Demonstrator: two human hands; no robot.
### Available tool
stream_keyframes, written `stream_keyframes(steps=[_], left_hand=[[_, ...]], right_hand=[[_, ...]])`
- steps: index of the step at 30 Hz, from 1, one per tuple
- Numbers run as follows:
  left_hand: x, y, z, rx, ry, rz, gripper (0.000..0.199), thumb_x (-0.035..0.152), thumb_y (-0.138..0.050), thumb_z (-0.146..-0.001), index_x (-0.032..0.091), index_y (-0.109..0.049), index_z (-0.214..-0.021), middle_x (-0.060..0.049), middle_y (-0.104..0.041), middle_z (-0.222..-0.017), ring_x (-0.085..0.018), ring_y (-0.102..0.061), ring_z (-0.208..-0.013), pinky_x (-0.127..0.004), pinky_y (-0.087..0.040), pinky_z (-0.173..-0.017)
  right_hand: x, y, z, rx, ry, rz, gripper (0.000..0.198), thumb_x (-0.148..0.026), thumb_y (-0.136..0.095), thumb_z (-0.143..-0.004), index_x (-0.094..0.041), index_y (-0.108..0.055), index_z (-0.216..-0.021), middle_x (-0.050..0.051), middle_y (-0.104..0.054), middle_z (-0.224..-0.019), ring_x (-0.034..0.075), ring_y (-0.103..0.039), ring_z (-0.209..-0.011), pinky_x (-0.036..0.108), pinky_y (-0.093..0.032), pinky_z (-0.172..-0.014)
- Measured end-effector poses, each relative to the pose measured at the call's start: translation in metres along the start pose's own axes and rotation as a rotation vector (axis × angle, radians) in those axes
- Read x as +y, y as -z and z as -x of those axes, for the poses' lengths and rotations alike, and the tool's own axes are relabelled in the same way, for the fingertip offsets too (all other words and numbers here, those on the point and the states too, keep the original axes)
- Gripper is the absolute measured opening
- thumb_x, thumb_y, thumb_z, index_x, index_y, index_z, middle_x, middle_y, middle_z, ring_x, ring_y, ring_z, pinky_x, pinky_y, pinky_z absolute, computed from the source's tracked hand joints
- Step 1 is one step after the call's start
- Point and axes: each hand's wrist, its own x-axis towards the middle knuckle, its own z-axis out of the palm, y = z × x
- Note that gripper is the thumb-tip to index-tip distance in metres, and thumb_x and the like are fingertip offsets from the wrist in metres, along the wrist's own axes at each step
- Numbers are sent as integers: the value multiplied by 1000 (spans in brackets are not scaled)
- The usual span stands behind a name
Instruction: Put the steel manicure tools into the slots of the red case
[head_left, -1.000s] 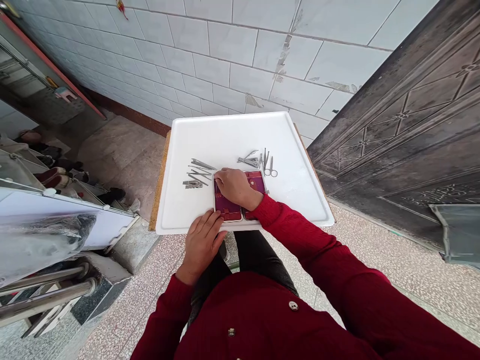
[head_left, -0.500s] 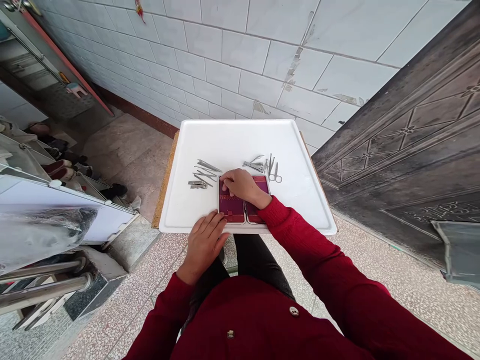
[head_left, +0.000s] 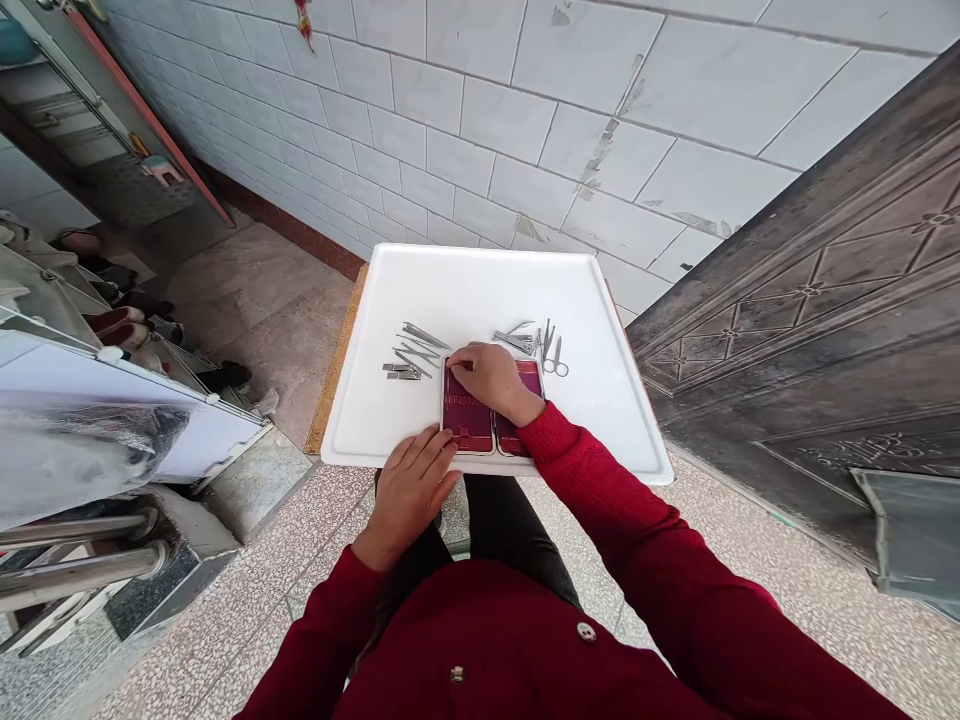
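Left hand [head_left: 411, 488] lay flat, unclenched, at open red case's [head_left: 469, 416] near edge | right hand [head_left: 491, 380] arched over far edge, fingers bent; couldn't tell grasp.

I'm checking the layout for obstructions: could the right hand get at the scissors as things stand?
Probably yes: the right hand is over the open manicure case, and the scissors lie close by on the white tray, beyond the case's right edge, with nothing seen covering them.

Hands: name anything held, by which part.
Cannot tell: the right hand hides any grip at the case's far left corner; the left hand touches its near left corner.
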Motion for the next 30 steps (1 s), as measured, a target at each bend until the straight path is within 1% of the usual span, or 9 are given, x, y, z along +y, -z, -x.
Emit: stream_keyframes(steps=[8,11,16,19,21,25,30], left_hand=[[0,-1,1,2,6,-6,28,31,-53,-107,17,-66,-129,-9,-72,-136,-26,-64,-132,-41,-49,-109],[0,-1,2,7,6,-3,29,30,-55,-106,16,-66,-129,-10,-72,-136,-26,-64,-132,-41,-49,-108],[0,-2,3,14,4,3,29,29,-59,-104,16,-67,-129,-11,-72,-135,-26,-64,-132,-41,-49,-108],[1,-3,3,32,3,7,28,29,-60,-104,16,-68,-128,-11,-73,-134,-26,-64,-132,-41,-49,-108],[1,-3,3,42,2,9,28,28,-60,-103,16,-68,-128,-11,-73,-133,-26,-65,-132,-40,-49,-108],[1,-4,4,42,7,0,28,29,-59,-104,17,-68,-128,-10,-73,-134,-26,-64,-132,-40,-49,-109],[2,-5,5,42,8,-7,28,29,-58,-104,17,-68,-129,-10,-73,-135,-25,-64,-132,-40,-50,-109]], right_hand=[[-2,-4,0,-31,2,8,23,-12,-61,-90,-21,-82,-94,2,-82,-101,19,-74,-92,29,-52,-84],[0,-4,-1,-24,0,-8,23,-12,-61,-90,-21,-82,-94,2,-82,-100,20,-74,-93,29,-52,-85],[3,-3,-3,9,22,-42,22,-13,-61,-90,-20,-81,-94,4,-80,-97,19,-71,-87,28,-50,-81],[-2,-2,-3,-8,55,-31,21,-13,-60,-91,-19,-80,-94,4,-79,-98,19,-70,-87,28,-48,-78],[-8,1,-4,-43,79,11,21,-14,-59,-92,-19,-80,-92,5,-79,-100,19,-70,-89,28,-47,-78],[-21,11,-10,-126,110,169,24,-15,-56,-94,-19,-80,-90,5,-79,-98,20,-69,-87,29,-43,-75],[-32,16,-25,-163,96,290,27,-15,-54,-94,-18,-81,-96,6,-80,-103,21,-69,-90,30,-42,-73]])
